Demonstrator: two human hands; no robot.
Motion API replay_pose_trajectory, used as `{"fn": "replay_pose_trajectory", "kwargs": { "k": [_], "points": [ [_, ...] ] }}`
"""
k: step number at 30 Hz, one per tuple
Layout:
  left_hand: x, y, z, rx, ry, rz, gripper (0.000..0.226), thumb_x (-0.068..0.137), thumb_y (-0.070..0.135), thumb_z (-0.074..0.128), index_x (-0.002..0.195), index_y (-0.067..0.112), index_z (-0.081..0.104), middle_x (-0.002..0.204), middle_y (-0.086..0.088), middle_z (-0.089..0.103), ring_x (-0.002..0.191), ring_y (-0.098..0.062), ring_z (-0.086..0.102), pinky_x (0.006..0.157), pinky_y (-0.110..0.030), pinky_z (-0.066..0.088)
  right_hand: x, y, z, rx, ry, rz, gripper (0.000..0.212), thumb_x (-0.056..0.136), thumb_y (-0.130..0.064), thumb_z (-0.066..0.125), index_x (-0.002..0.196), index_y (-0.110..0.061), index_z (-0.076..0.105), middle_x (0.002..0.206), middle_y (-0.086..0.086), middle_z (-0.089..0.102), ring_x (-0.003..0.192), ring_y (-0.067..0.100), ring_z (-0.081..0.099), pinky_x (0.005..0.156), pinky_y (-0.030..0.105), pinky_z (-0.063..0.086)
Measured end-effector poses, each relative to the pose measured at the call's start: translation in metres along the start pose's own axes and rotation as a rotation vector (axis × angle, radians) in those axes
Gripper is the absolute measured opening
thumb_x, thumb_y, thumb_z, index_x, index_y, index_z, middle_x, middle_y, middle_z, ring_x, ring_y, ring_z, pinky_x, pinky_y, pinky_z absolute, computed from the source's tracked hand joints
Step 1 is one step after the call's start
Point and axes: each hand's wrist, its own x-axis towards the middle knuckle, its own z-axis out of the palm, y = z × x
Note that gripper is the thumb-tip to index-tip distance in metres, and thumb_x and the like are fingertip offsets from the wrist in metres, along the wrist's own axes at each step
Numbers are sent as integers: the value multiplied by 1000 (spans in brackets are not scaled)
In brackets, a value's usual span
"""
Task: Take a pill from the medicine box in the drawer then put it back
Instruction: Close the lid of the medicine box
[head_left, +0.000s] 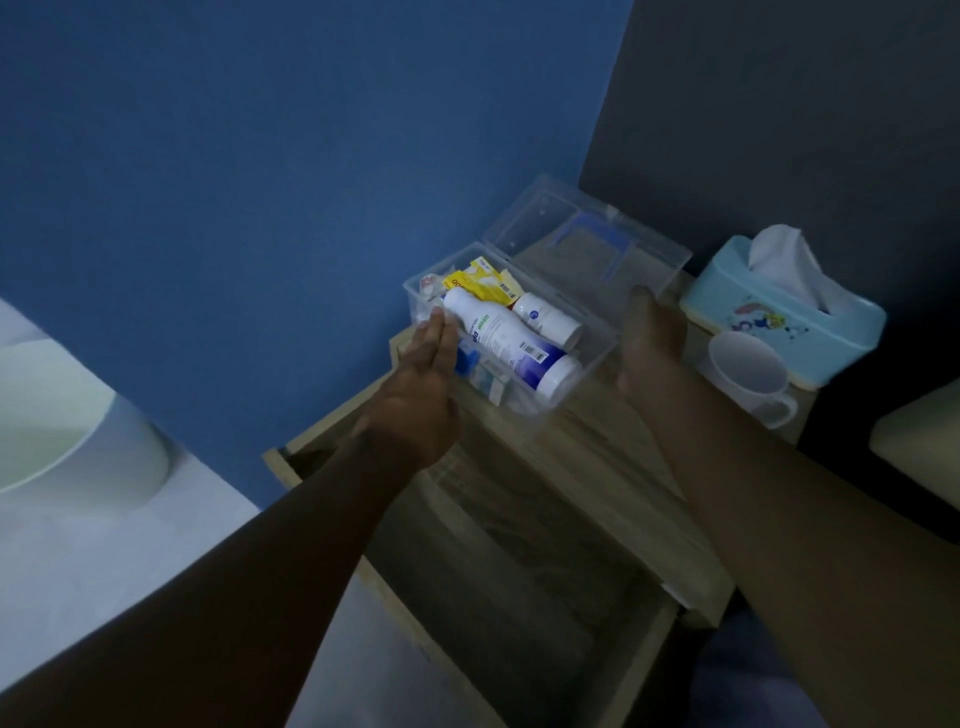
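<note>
The clear medicine box sits on the bench above the open drawer, lid flipped back so the bottles show. Left hand, fingers straight and together, steadies the box's left side; right hand rests flat against the right, holding nothing. No pill picked yet.

Left hand covers the near-left corner of the clear medicine box; the items beneath it are hidden. Right hand is motion-blurred, finger pose unreadable. Print on the large white bottle is too small to read. Drawer interior dark, contents indistinguishable. White basin cut off at the left edge.
</note>
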Motion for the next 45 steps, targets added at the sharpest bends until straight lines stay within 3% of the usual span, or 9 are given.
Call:
{"fn": "replay_pose_trajectory", "kwargs": {
  "k": [4,8,12,14,17,24,28,34,45],
  "points": [
    [2,-2,-2,51,-41,-8,87,88,6,50,154,15,-5,163,0,-12,150,-18,-6,117,-36,22,-14,-6,-10,80,-44,-279,49,105,-32,35,148,-7,38,151,13,42,135,23,44,112,31,35],
    [4,2,-7,47,-81,-38,89,86,2,52,154,13,-4,163,-1,-12,150,-19,-9,118,-32,13,-36,-15,-18,-101,-37,-673,48,106,-29,33,149,-9,37,147,12,43,128,9,42,94,-3,29],
    [4,10,-13,43,-138,-80,91,86,3,53,154,14,-7,163,-1,-16,150,-20,-9,118,-32,16,-56,-14,-29,-312,-72,-998,35,103,-14,43,134,-3,55,127,15,58,115,11,52,97,18,42],
    [1,16,-13,21,-160,-124,92,87,4,53,154,15,-9,162,0,-18,150,-21,-6,117,-32,20,-65,-3,-35,-384,-120,-1073,30,101,-11,48,128,-5,59,122,13,61,108,-2,45,94,5,35],
    [-5,22,-10,-70,-191,-197,89,87,7,52,154,14,-7,163,-2,-15,150,-23,0,118,-33,19,-81,22,-40,-483,-226,-1094,35,102,-18,49,135,-10,53,133,7,57,119,-7,41,97,-2,30],
    [-13,12,1,-236,-54,-344,44,90,19,55,131,6,52,131,-15,58,119,-28,56,103,-43,44,-96,54,-38,-648,-366,-1197,37,100,-9,52,137,-4,53,148,11,49,143,15,37,113,37,40],
    [-6,12,8,-450,43,-399,58,90,25,60,144,20,40,135,-6,58,118,-20,57,91,-33,49,-86,41,-33,-688,-385,-1153,44,100,-24,51,142,-10,48,151,4,46,146,12,30,117,35,34],
    [3,14,20,-663,220,-405,52,82,23,74,130,24,56,109,6,68,88,-3,65,71,-14,50,-72,45,-35,-725,-456,-1264,36,98,-20,58,131,-6,60,141,9,56,138,17,46,114,43,37],
    [-9,31,15,-703,413,-409,56,88,18,66,140,21,44,90,8,62,87,-3,61,74,-13,46,-74,51,-35,-672,-421,-1247,36,96,-18,61,131,-8,60,141,7,56,137,14,46,116,42,34]
  ]
}}
